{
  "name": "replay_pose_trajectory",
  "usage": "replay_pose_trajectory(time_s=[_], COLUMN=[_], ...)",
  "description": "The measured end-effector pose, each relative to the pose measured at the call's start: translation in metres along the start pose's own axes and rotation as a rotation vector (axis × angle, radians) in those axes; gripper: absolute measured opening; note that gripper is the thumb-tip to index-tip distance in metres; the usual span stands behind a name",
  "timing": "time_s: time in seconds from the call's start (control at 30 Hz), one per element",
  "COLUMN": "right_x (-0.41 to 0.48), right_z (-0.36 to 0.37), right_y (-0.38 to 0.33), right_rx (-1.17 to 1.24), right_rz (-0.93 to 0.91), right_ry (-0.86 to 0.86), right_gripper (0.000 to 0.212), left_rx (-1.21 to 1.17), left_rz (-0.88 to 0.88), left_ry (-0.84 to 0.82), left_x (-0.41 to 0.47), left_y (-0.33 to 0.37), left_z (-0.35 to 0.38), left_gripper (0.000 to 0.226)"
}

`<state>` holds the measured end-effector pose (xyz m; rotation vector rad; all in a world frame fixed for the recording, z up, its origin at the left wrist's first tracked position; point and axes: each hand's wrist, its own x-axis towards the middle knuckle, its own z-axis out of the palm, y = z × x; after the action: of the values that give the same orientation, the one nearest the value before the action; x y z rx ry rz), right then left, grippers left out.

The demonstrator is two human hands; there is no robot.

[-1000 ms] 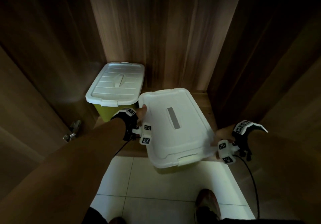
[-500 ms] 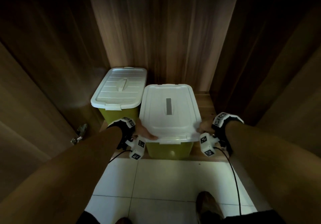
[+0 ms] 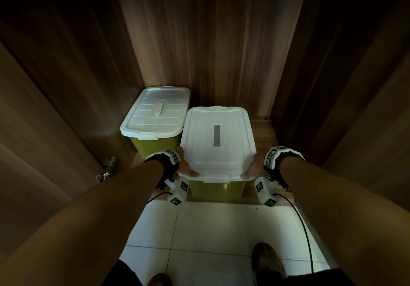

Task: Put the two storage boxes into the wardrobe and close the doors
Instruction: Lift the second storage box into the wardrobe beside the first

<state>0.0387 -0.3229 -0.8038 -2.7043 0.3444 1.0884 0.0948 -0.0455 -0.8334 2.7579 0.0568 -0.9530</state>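
Hands [image 3: 187, 168] [image 3: 251, 168] grip right box [image 3: 217, 143], touching left box [image 3: 155, 117]; wardrobe floor [image 3: 264, 134] bare rightward.

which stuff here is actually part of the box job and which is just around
Part of the job:
- right box, gripped at its front corners by the left hand and right hand
- left box, already inside
- wardrobe
- left door and right door, both open

Just around:
- tiled floor
- shoes
- cable
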Motion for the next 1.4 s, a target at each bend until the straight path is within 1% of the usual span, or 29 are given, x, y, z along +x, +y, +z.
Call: replay_pose_trajectory(time_s=[0.03,0.07,0.1,0.17,0.27,0.37,0.47,0.53,0.63,0.8,0.9,0.97,1.13,1.23,1.3,1.4], right_x=[0.001,-0.002,0.0,0.004,0.015,0.029,0.044,0.053,0.064,0.088,0.107,0.118,0.147,0.158,0.16,0.161], right_z=[0.0,-0.001,-0.001,-0.003,-0.005,-0.002,-0.001,-0.004,-0.012,-0.023,-0.026,-0.024,-0.024,-0.022,-0.023,-0.025], right_y=[-0.001,-0.002,-0.001,-0.001,-0.004,-0.011,-0.017,-0.019,-0.019,-0.024,-0.023,-0.02,-0.019,-0.016,-0.014,-0.01], right_rx=[-0.01,-0.029,-0.063,-0.126,-0.122,-0.125,-0.104,-0.066,0.026,0.213,0.241,0.228,0.166,0.074,0.065,0.13], right_rz=[0.015,0.027,0.025,0.025,0.009,-0.007,-0.034,-0.047,-0.05,-0.048,-0.06,-0.076,-0.104,-0.111,-0.116,-0.13], right_ry=[0.006,0.021,0.06,0.099,0.097,0.169,0.238,0.259,0.327,0.378,0.402,0.418,0.486,0.556,0.553,0.474], right_gripper=[0.095,0.112,0.12,0.124,0.119,0.112,0.101,0.092,0.087,0.09,0.093,0.094,0.091,0.089,0.088,0.087], left_rx=[0.029,0.076,0.131,0.214,0.24,0.216,0.288,0.314,0.278,0.267,0.291,0.275,0.128,0.067,0.038,-0.029], left_rz=[0.003,0.016,0.031,0.051,0.05,0.045,0.004,-0.012,-0.005,0.015,0.045,0.038,0.028,0.014,0.022,0.055], left_ry=[0.015,0.042,0.077,0.139,0.178,0.256,0.311,0.326,0.362,0.437,0.448,0.426,0.388,0.382,0.397,0.452], left_x=[0.0,0.001,0.002,0.005,0.014,0.025,0.034,0.04,0.047,0.064,0.081,0.089,0.114,0.126,0.133,0.139], left_y=[0.0,-0.001,-0.002,-0.002,0.0,0.001,0.004,0.007,0.015,0.03,0.033,0.036,0.042,0.044,0.041,0.035], left_z=[0.0,0.001,0.002,0.004,0.001,-0.004,-0.006,-0.007,-0.005,-0.005,-0.006,-0.01,-0.023,-0.023,-0.022,-0.021], left_gripper=[0.131,0.13,0.13,0.133,0.131,0.115,0.102,0.094,0.084,0.075,0.068,0.067,0.068,0.07,0.072,0.072])
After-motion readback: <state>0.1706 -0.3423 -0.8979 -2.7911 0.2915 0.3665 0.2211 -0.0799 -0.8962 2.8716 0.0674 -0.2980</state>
